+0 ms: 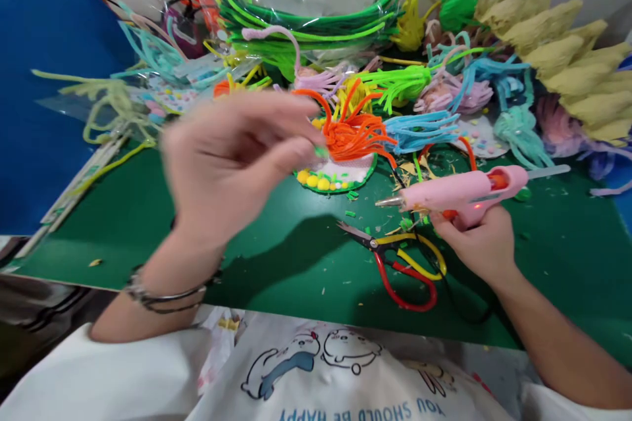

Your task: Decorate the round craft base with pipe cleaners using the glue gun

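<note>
Raised over the green table, my left hand (232, 164) pinches a small green piece (320, 151) between thumb and fingertips; motion blurs the hand. Beyond the fingertips lies a round white piece (345, 168) edged in green, with yellow balls (316, 181) along its near rim. An orange pipe-cleaner bundle (353, 135) lies over its upper part. At the right, my right hand (478, 243) is wrapped round the handle of a pink glue gun (454, 194). The gun's metal nozzle points left, above the scissors and to the right of the round piece.
Open scissors (395, 256) with red and yellow handles lie near the table's front. Green pipe cleaners (306, 26) in plastic, a light blue bundle (419, 130) and other coloured bundles fill the back. Green scraps (350, 214) dot the green table (286, 276). A blue board (54, 92) stands left.
</note>
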